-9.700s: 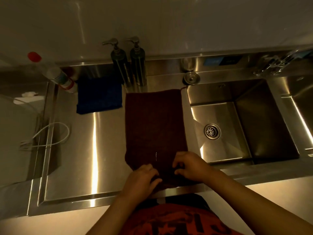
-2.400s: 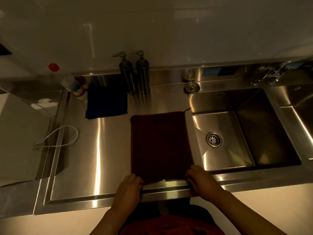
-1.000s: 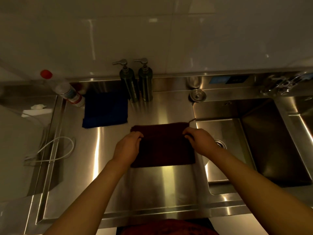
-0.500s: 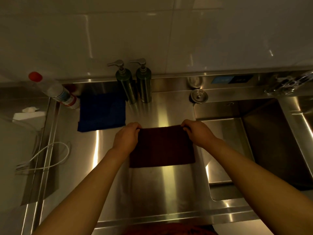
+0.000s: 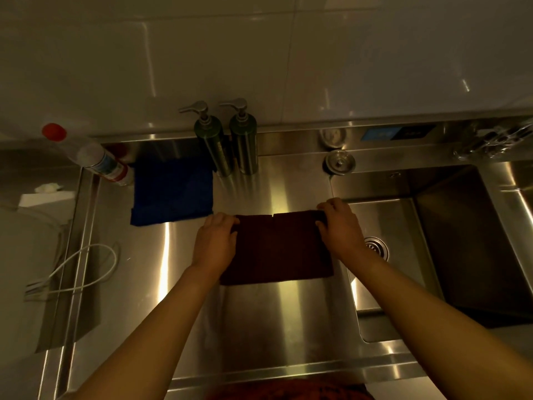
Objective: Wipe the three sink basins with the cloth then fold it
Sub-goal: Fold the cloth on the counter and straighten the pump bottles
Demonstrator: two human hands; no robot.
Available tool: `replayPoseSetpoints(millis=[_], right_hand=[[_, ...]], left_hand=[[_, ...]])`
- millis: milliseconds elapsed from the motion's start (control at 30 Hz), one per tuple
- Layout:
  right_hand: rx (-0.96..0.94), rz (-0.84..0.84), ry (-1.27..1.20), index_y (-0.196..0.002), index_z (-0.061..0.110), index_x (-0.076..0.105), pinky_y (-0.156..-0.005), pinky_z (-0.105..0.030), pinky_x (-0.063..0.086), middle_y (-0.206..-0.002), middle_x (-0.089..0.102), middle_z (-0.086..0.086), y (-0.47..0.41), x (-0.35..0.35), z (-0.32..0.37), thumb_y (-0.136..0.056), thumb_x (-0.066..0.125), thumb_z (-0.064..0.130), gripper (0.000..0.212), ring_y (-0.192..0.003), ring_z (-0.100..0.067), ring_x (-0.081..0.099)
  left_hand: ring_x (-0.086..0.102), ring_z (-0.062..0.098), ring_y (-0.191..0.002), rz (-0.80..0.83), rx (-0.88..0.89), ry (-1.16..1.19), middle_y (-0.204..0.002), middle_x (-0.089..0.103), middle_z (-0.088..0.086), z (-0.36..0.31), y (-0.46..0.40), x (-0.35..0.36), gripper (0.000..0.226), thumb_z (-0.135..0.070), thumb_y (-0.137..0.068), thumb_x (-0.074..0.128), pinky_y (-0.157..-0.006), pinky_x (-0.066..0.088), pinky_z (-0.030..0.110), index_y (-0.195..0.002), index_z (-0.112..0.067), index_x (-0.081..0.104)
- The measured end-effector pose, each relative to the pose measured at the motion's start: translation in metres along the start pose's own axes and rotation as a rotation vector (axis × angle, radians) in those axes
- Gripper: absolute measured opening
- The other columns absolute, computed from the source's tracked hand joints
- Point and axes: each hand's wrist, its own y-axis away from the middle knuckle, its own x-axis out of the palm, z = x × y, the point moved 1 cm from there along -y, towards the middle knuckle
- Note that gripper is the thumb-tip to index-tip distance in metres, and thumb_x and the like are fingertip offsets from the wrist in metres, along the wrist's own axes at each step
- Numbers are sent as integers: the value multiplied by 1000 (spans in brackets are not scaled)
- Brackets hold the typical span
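A dark maroon cloth [image 5: 277,249] lies folded into a small rectangle on the flat steel drainboard [image 5: 259,319], just left of the middle sink basin [image 5: 409,226]. My left hand [image 5: 215,241] rests on the cloth's far left corner and my right hand [image 5: 340,226] on its far right corner, fingers pinching the far edge. The right hand partly covers the basin's drain [image 5: 376,249]. Another basin's rim [image 5: 516,197] shows at the far right edge.
A blue cloth [image 5: 173,192] lies flat at the back left. Two pump dispensers [image 5: 227,140] stand against the wall, with a red-capped bottle [image 5: 89,157] tilted at left. A sink plug [image 5: 340,162] sits behind the basin. A white cable [image 5: 83,269] loops at left.
The long cloth was folded away from me, first in half, then again into a short rectangle. Both hands carried the near edge to the far edge and now sit at its far corners.
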Motion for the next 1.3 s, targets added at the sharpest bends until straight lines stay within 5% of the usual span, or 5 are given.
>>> replayPoseSetpoints(millis=[167, 300, 633, 967, 1300], right_hand=[[-69, 83, 2, -124, 18, 66, -93, -28, 44, -127, 55, -3, 41, 11, -10, -91, 71, 23, 33, -114, -21, 53], [-115, 164, -20, -116, 18, 68, -91, -33, 48, -121, 56, -1, 79, 25, -8, -86, 76, 25, 31, -110, -21, 53], [-186, 174, 127, -114, 21, 68, -87, -37, 44, -118, 57, 0, 107, 44, 1, -91, 62, 16, 24, -111, -23, 53], [-184, 153, 236, -117, 24, 66, -99, -38, 39, -122, 57, 4, 113, 35, -6, -91, 57, 14, 29, -116, -19, 55], [-105, 167, 229, -144, 21, 51, -121, -53, 21, -158, 38, 2, 114, 30, -10, -96, 53, 24, 49, -151, -20, 26]], left_hand=[[56, 23, -114, 106, 102, -17, -123, 63, 2, 8, 55, 12, 30, -18, -92, 75, -92, 50, 38, -122, -17, 72], [52, 15, -115, 243, 113, -46, -124, 58, -6, 24, 91, 19, 36, -38, -88, 76, -91, 49, 33, -121, -25, 71], [62, 30, -101, 180, 105, -155, -105, 69, 6, 13, 103, 19, 18, -1, -88, 68, -74, 53, 41, -102, -11, 76], [66, 23, -75, 135, 127, -113, -85, 69, 3, -22, 176, 50, 26, 5, -69, 84, -52, 51, 32, -85, -14, 75], [63, 26, -103, 332, 302, -141, -117, 65, 4, -81, 217, 105, 34, -12, -93, 62, -74, 49, 37, -126, -18, 67]])
